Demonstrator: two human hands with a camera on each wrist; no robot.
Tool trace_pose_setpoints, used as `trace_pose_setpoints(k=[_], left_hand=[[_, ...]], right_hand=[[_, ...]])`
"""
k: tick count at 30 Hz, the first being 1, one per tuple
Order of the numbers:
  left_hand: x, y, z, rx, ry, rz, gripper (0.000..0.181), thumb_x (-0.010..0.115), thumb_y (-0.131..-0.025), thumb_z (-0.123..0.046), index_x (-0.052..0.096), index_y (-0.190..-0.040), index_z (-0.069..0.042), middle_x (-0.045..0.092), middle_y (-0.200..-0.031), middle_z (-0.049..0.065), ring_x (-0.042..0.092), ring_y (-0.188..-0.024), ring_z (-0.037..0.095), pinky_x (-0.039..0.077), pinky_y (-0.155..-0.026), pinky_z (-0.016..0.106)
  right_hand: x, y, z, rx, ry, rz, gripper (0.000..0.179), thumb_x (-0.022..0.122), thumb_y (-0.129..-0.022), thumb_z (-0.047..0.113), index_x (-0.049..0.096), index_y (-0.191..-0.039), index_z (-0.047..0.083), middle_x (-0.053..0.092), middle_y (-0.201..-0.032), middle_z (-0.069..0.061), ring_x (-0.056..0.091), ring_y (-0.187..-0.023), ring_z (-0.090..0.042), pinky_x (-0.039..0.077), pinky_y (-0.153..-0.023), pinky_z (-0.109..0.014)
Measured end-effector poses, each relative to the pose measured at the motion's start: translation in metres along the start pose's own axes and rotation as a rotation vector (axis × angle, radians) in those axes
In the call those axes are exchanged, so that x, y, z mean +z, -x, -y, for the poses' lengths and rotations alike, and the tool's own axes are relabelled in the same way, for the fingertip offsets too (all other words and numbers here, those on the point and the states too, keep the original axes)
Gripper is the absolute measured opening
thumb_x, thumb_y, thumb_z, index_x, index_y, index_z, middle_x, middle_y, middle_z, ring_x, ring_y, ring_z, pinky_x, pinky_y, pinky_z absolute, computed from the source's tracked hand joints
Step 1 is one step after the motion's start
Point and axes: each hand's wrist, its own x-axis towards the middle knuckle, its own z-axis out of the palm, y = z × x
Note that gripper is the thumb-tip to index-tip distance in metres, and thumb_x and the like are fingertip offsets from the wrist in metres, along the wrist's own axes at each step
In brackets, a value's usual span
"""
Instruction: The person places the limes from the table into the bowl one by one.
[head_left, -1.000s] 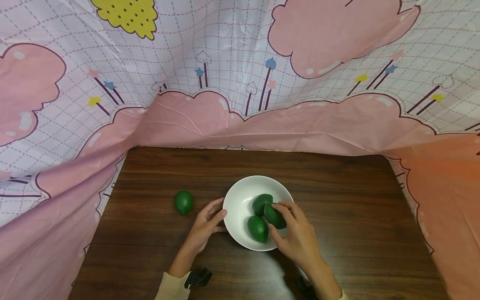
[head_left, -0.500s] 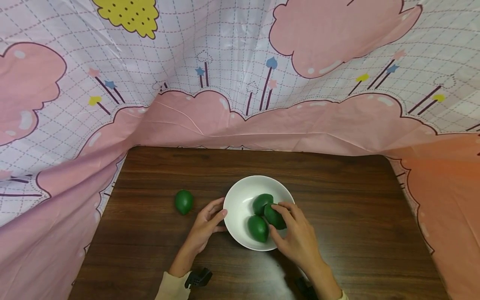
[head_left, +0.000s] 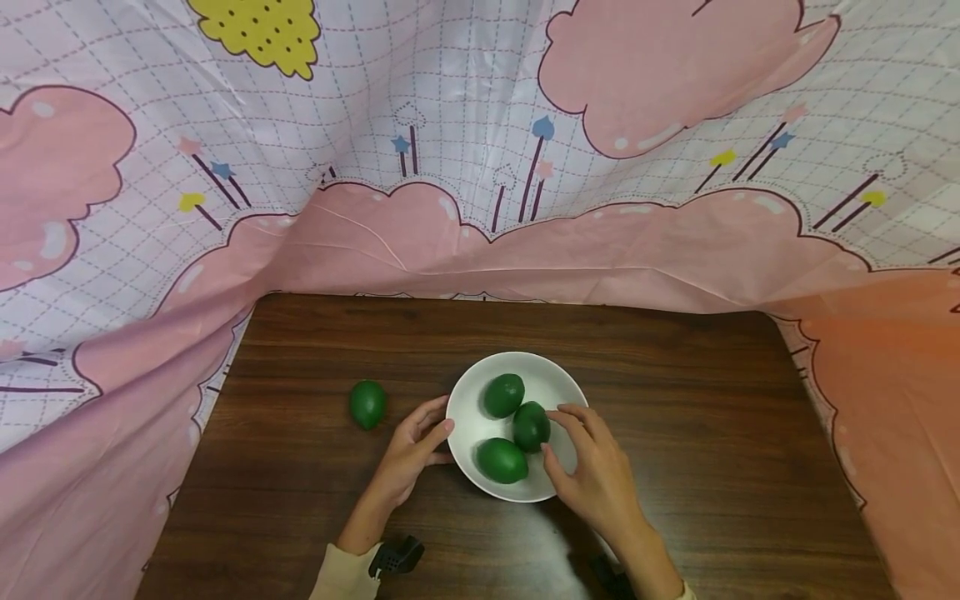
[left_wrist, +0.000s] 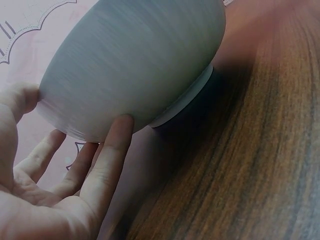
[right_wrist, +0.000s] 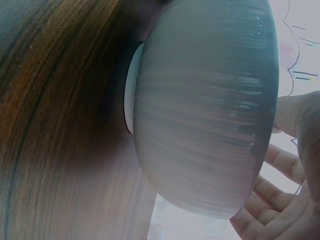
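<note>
A white bowl (head_left: 480, 375) stands on the dark wooden table, with three green limes in it: one lime (head_left: 503, 395) at the back, one lime (head_left: 531, 427) in the middle, one lime (head_left: 502, 461) at the front. My left hand (head_left: 408, 446) holds the bowl's left side, thumb at the rim and fingers against the outer wall (left_wrist: 145, 55). Over the right rim reaches my right hand (head_left: 596, 462), thumb and index finger spread apart at the right edge of the middle lime. In the right wrist view the bowl's wall hides the limes and most fingertips.
A further green lime (head_left: 367, 404) lies on the table (head_left: 315, 342), left of the bowl. Patterned pink and white cloth (head_left: 480, 250) hangs behind the table and along its sides. Dark straps (head_left: 396, 556) sit at the wrists.
The three limes have shifted left inside the bowl, and the one at my right hand has come out from between its fingers. Both hands and the bowl stay nearly in place.
</note>
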Motion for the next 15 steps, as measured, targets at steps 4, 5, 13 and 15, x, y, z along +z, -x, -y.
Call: trace_pose_setpoints(k=[4,5,13,15], left_hand=[[0.000,0.000,0.000,0.004,0.004,0.001,0.049,0.064,-0.107,-0.020,0.052,-0.154,-0.014,0.053,-0.155,0.020,0.068,-0.114,0.018,0.066,-0.083,0.043],[0.000,0.000,0.000,0.004,0.006,0.001,0.049,0.064,-0.107,-0.020,0.051,-0.154,-0.014,0.053,-0.155,0.021,0.068,-0.115,0.018,0.066,-0.084,0.043],[0.000,-0.001,0.000,0.008,0.013,0.011,0.049,0.064,-0.107,-0.018,0.050,-0.154,-0.012,0.052,-0.155,0.021,0.069,-0.112,0.015,0.066,-0.083,0.043],[0.000,-0.001,0.000,0.009,0.014,0.011,0.049,0.063,-0.107,-0.018,0.050,-0.154,-0.012,0.052,-0.155,0.021,0.069,-0.111,0.014,0.066,-0.083,0.043]], right_hand=[[-0.001,-0.003,-0.001,-0.002,-0.037,-0.024,0.043,0.084,-0.084,0.016,0.072,-0.124,0.010,0.068,-0.126,-0.011,0.069,-0.115,-0.031,0.061,-0.084,-0.053],[-0.002,-0.004,-0.001,0.000,-0.046,-0.026,0.042,0.084,-0.084,0.016,0.072,-0.124,0.009,0.068,-0.126,-0.010,0.068,-0.115,-0.031,0.061,-0.086,-0.053],[-0.004,-0.010,-0.006,0.050,-0.051,-0.048,0.043,0.085,-0.084,0.015,0.071,-0.125,0.008,0.069,-0.126,-0.011,0.069,-0.115,-0.031,0.062,-0.087,-0.052],[-0.006,-0.013,-0.007,0.064,-0.055,-0.065,0.044,0.084,-0.084,0.014,0.071,-0.126,0.009,0.069,-0.126,-0.011,0.069,-0.115,-0.031,0.062,-0.085,-0.053]])
